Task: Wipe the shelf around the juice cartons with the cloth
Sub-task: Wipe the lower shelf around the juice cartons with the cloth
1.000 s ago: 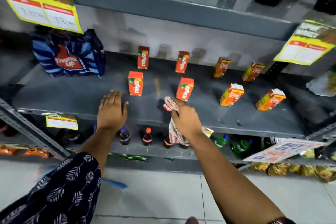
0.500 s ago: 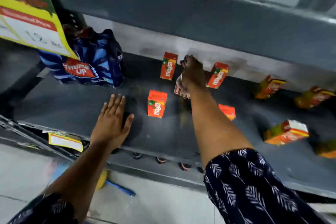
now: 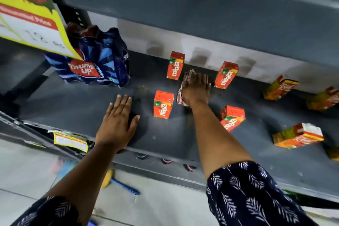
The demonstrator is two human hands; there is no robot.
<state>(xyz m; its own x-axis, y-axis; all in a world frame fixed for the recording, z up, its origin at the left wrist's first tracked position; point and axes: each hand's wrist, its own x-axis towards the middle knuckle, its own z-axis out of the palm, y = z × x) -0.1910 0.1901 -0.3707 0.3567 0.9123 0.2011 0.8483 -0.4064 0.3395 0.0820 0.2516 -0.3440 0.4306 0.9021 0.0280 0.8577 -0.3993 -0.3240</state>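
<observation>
Several small red Maaza juice cartons stand on the dark grey shelf (image 3: 73, 104): one at the back (image 3: 175, 65), one to its right (image 3: 226, 75), one in front (image 3: 163, 104), one beside my forearm (image 3: 232, 118). My right hand (image 3: 196, 87) lies flat, fingers spread, pressing a red-and-white cloth (image 3: 180, 95) onto the shelf between these cartons; most of the cloth is hidden under the palm. My left hand (image 3: 117, 124) rests flat and empty near the shelf's front edge, left of the front carton.
A blue Thums Up multipack (image 3: 95, 62) stands at the back left. Orange-green cartons (image 3: 297, 135) sit further right. A yellow price sign (image 3: 31, 24) hangs at upper left; the upper shelf (image 3: 183, 5) overhangs. Bottle caps (image 3: 166, 161) show below, and a blue brush (image 3: 124, 186) lies on the floor.
My right hand carried the cloth from the shelf's front edge in between the back cartons, then drew slightly nearer and flattened. The camera moved closer. My left hand stayed put.
</observation>
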